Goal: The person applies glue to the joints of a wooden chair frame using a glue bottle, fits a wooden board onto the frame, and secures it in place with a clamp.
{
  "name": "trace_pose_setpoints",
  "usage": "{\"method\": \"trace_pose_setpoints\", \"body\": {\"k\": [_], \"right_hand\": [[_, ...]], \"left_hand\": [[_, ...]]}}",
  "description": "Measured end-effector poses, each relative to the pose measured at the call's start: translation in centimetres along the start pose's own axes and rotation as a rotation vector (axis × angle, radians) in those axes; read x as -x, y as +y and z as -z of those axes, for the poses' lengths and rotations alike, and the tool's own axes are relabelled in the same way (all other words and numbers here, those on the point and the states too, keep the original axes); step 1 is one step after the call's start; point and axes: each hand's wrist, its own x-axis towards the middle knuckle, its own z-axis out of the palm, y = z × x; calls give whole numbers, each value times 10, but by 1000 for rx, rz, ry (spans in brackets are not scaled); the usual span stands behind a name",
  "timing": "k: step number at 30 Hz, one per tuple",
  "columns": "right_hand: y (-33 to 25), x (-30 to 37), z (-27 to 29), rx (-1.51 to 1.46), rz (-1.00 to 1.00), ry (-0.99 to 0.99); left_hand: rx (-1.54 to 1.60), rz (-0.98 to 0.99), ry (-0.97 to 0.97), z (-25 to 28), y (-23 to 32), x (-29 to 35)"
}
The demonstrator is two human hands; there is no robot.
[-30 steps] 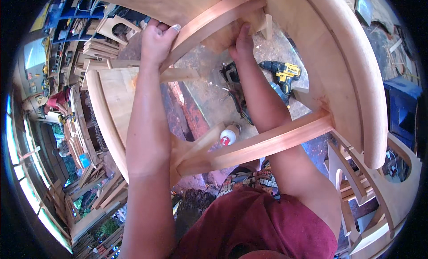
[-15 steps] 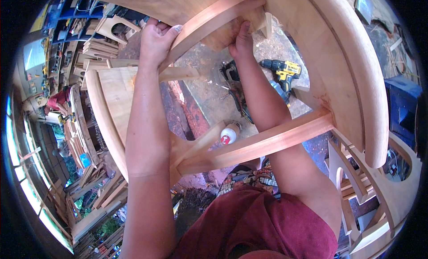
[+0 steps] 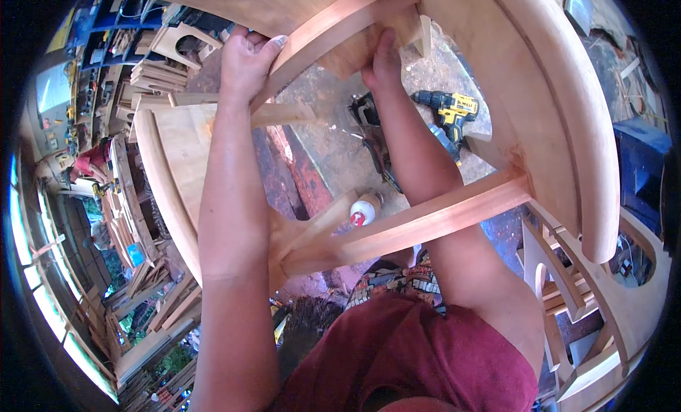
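A large pale-wood furniture frame with curved sides spreads in front of me. Its far curved rail (image 3: 340,25) crosses at the top, and a nearer wooden crossbar (image 3: 404,224) passes over my right arm. My left hand (image 3: 247,63) is closed at the left end of the far rail, its thumb along the rail and its fingertips partly hidden behind. Reaching up through the frame's opening, my right hand (image 3: 384,66) grips the lower edge of a wooden panel (image 3: 347,57) under that rail. Its thumb presses the panel's near face; the other fingers are mostly hidden.
Below the opening, a yellow-black cordless drill (image 3: 450,110), a dark tool with a cord (image 3: 372,132) and a white bottle with a red tip (image 3: 365,210) lie around. More wooden frames (image 3: 596,305) stand at right. Lumber stacks (image 3: 128,231) and a person in red (image 3: 92,160) are at left.
Both hands keep their places on the wood. The frame and the view have shifted very slightly; my right thumb sits a touch higher.
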Motion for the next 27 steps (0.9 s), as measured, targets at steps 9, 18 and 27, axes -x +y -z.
{"method": "trace_pose_setpoints", "body": {"k": [9,18,27], "right_hand": [[-1,1,-3,11,12,3],[-1,-1,-5,-10,0,2],[-2,-2,-8,12,8,33]], "left_hand": [[39,16,-6,3,-3,0],[-4,25,-9,6,-4,0],[-28,-26,19,-2,0,1]]}}
